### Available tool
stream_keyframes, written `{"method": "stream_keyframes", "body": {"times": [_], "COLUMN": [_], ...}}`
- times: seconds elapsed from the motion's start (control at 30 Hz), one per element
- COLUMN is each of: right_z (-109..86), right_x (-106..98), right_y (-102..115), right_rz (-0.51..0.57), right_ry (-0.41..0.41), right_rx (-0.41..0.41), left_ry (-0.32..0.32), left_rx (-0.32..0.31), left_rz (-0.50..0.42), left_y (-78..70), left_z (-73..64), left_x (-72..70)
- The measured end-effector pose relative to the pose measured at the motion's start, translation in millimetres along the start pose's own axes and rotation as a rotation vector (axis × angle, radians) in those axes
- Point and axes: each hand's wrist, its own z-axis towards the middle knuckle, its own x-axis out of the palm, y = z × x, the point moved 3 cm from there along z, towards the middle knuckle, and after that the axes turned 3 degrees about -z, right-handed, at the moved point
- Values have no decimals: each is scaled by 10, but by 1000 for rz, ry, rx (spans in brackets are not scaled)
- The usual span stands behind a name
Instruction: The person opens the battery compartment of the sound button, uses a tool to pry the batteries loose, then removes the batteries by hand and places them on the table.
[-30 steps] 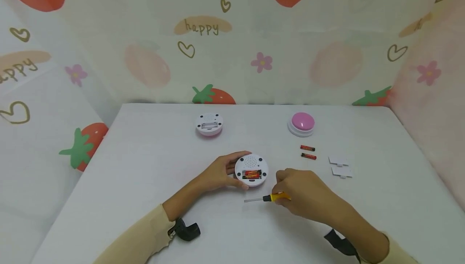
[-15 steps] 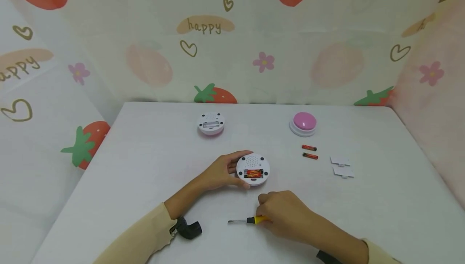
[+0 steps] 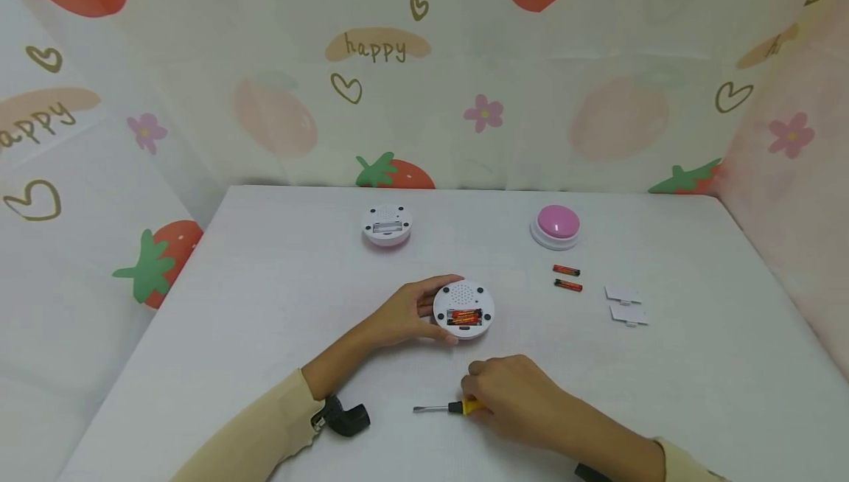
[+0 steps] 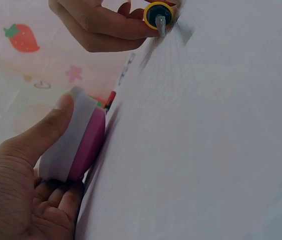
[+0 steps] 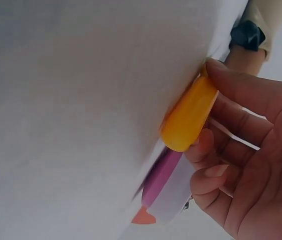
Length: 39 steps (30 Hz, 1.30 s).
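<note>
My left hand (image 3: 407, 314) holds a round white-and-pink sound button (image 3: 463, 298) by its rim, thumb on the near side. Its underside faces up, showing speaker holes and an uncovered battery slot with red-and-black batteries (image 3: 464, 317) inside. In the left wrist view its pink dome (image 4: 88, 145) points down at the table. Nearer the front, my right hand (image 3: 514, 397) pinches a small flat-blade screwdriver (image 3: 454, 407) by its yellow handle (image 5: 190, 115). The blade points left, low over the tabletop; whether it touches the table I cannot tell.
Behind, another sound button (image 3: 387, 225) lies upside down with an empty battery slot. A third (image 3: 556, 227) stands pink side up at back right. Two loose batteries (image 3: 567, 285) and two white battery covers (image 3: 629, 313) lie to the right on the white table (image 3: 298, 246).
My right hand has moved toward the front and left with the screwdriver, down and away from the sound button. The left hand keeps its hold in the same place.
</note>
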Motion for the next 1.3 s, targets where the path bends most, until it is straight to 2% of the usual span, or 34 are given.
{"method": "stream_keyframes", "body": {"times": [0.3, 0.53, 0.73, 0.93, 1.03, 1.3], "right_z": [11, 20, 37, 61, 88, 136], "right_x": [-20, -136, -354, -513, -548, -537], "right_y": [-7, -42, -111, -278, -385, -554], "right_rz": [-5, -17, 32, 10, 5, 5], "right_ry": [25, -3, -74, -210, -268, -345], "right_rx": [8, 24, 92, 149, 173, 197], "left_ry": [-3, -8, -12, -6, -9, -14], "left_rx": [-5, -10, -10, -14, -15, -10], "left_rz": [7, 6, 9, 15, 15, 10], "left_y": [3, 3, -14, -12, -7, 7], "left_z": [3, -8, -16, -10, -6, -7], "left_x": [-13, -3, -1, 11, 11, 2]}}
